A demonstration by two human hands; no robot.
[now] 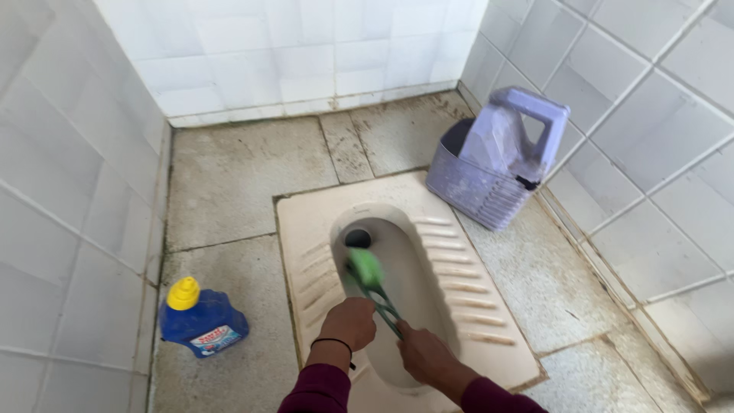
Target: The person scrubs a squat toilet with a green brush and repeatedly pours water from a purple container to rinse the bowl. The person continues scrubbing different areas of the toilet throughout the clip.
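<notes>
The floor is worn, stained grey stone tile, closed in by white glazed wall tiles on 3 sides, a narrow stall seen from above. Set into the floor is a cream ceramic squat toilet pan with ribbed foot treads on both sides of its bowl and a dark drain hole at the far end.

A lilac plastic slatted basket with a tall loop handle stands in the far right corner, touching the wall and just beside the pan's edge. A blue plastic cleaner bottle with a yellow cap stands upright on the floor to the left, near the wall and apart from the pan. Nothing blocks the bowl.

A green-headed toilet brush with a green handle lies inside the bowl, blurred. Its long axis runs from the hands up and leftward, head pointing toward the drain hole.

The left hand, with a black band at the wrist, and the right hand are both clenched around the handle's near end.
</notes>
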